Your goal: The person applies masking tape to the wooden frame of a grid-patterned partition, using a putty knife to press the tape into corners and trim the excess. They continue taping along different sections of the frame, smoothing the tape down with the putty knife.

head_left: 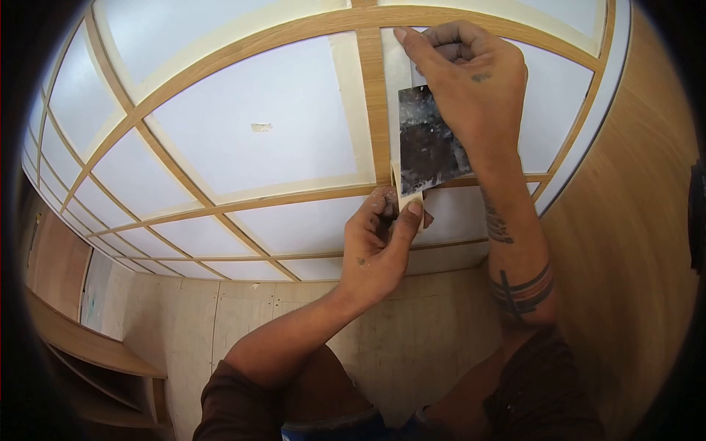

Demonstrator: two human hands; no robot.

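Note:
A pale strip of masking tape [409, 197] runs along the wooden bar [374, 103] at the left edge of a white panel [555, 95]. Its lower end is pinched between the thumb and fingers of my left hand [382, 239], just below the panel. My right hand [478, 88] is higher up, with the thumb tip at the strip's top, near the panel's upper left corner. A dark, smeared flat plate [426, 143], like a scraper blade, hangs from the right hand in front of the tape. The fingers gripping it are partly hidden.
The wooden lattice [213, 209] frames several white panels, some edged with masking tape. A small tape scrap [261, 127] sticks to the panel at left. A wooden surface [625, 147] rises at right, shelving [103, 345] stands at lower left, and pale flooring [243, 312] lies below.

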